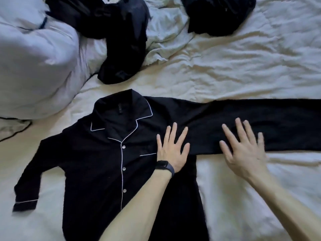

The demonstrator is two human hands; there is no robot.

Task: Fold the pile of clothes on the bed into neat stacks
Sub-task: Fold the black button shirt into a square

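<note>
Black pyjama shirt (97, 171) lay flat, buttoned, face up on the bed (243, 70), not yet folded. Left hand (171, 148) pressed flat by the chest pocket, right hand (243, 150) flat on the outstretched sleeve (286, 122); neither grasped anything. Dark heaps (121, 40) lay unfolded beyond, no stacks visible. Early stage, I'd say.

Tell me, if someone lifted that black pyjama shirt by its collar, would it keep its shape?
Probably not: the black pyjama shirt lies flat on the bed, so it would likely droop. Its long sleeve would probably dangle. It seems light: the left hand and right hand merely lie flat on it.
</note>
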